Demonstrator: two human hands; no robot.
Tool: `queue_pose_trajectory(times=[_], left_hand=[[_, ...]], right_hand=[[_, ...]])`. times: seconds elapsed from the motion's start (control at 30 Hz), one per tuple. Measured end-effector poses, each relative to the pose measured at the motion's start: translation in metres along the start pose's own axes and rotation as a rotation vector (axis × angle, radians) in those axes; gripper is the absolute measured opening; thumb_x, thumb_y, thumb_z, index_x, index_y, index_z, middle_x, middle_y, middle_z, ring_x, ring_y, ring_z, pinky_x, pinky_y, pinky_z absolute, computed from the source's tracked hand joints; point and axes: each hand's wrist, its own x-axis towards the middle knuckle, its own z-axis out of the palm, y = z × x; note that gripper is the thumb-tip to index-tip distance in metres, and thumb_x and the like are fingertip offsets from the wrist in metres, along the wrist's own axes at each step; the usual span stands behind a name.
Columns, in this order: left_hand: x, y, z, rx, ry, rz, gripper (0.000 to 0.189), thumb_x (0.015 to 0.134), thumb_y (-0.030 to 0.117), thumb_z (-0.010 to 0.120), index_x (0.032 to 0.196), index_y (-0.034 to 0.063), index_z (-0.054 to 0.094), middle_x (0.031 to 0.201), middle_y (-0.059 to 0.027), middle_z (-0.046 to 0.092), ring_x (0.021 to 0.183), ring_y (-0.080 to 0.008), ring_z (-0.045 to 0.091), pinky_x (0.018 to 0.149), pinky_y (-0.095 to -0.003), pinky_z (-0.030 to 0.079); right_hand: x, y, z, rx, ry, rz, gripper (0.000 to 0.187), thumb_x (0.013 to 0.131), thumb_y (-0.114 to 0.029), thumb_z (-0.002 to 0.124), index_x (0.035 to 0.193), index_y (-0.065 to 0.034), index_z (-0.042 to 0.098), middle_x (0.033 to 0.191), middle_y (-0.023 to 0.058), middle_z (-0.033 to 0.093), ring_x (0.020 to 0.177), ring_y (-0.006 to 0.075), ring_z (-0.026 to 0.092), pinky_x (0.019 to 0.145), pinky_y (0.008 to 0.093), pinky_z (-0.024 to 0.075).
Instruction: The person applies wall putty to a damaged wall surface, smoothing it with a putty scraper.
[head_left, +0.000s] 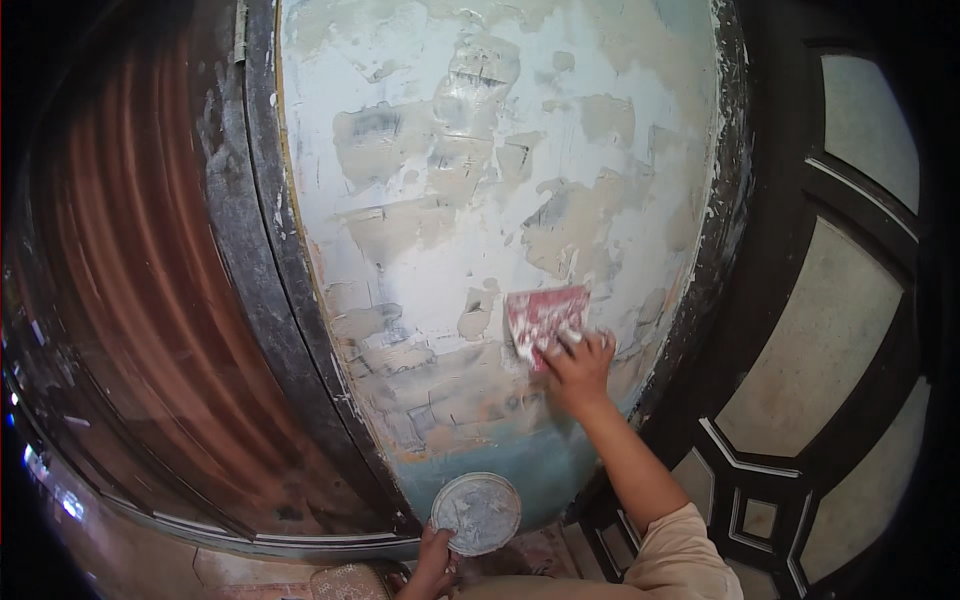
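Note:
A wall (442, 262) with uneven patches of white and beige filler stands before me. My right hand (581, 367) grips a flat red spreader (551, 307) smeared with white filler, its upper edge against the wall. Low in front of me, my left hand (435, 562) holds the rim of a round, shallow lid or dish (477, 514). Its face is coated with greyish-white residue. Fingers of the left hand behind the lid are partly hidden. Below the patched area shows a band of blue-green paint (555, 480).
A dark door frame (262, 187) edges the wall on the left, beside glass with a brown curtain (150, 262). Dark wooden panelling with pale insets (817, 345) stands on the right. Near the floor lies a patterned cushion or seat (349, 583).

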Motion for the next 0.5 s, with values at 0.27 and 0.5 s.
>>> queue_pose_trajectory(times=[0.27,0.5], left_hand=[[0.007,-0.007,-0.008,0.018,0.021,0.024,0.044,0.082,0.006,0.049,0.126,0.0111,0.045,0.093,-0.0036,0.06,0.058,-0.0105,0.055,0.038,-0.0235,0.04],[0.004,-0.005,0.01,-0.031,0.008,0.049,0.044,0.082,0.006,0.048,0.125,0.01,0.044,0.094,-0.0048,0.059,0.062,-0.0125,0.057,0.039,-0.0247,0.041]], right_hand=[[0.097,0.027,-0.052,-0.05,0.193,0.023,0.035,0.066,-0.021,0.073,0.099,-0.0251,0.067,0.116,-0.001,0.059,0.112,0.0238,0.049,0.098,0.0558,0.0237],[0.026,-0.002,-0.011,0.051,0.051,0.072,0.035,0.066,-0.018,0.072,0.101,-0.0213,0.067,0.115,-0.0003,0.059,0.111,0.0243,0.048,0.096,0.0522,0.0266]])
